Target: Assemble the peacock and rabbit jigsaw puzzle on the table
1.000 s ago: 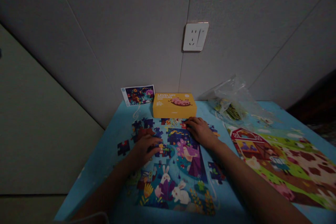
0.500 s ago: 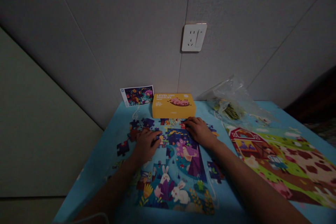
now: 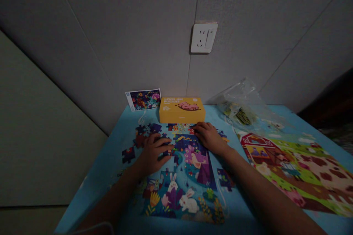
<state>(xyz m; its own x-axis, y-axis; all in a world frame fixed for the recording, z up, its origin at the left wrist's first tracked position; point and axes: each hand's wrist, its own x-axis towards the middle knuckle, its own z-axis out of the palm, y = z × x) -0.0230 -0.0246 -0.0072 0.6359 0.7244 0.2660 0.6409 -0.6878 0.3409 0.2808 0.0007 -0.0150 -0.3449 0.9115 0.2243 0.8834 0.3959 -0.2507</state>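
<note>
A partly joined jigsaw puzzle (image 3: 183, 180) with white rabbits and a purple peacock lies flat in the middle of the table. Over its upper left edge is my left hand (image 3: 153, 155), palm down with fingers spread, touching or just above the pieces there. My right hand (image 3: 210, 138) rests at the upper right edge, fingers bent together and their tips on a small puzzle piece (image 3: 191, 131) with red on it, which they partly cover. Loose dark puzzle pieces (image 3: 128, 155) lie left of my left hand, and another joined cluster (image 3: 225, 180) sits under my right forearm's side.
A yellow puzzle box (image 3: 182, 111) stands against the wall beside a picture card (image 3: 145, 100). Farther right are a clear plastic bag (image 3: 242, 99) with pieces inside and a finished-looking farm puzzle (image 3: 300, 170). A wall socket (image 3: 204, 38) is above the blue table (image 3: 99, 176).
My left hand's fingers have spread and stretched to the right over the pieces. The right hand stays at the same edge piece. The view has shifted very slightly.
</note>
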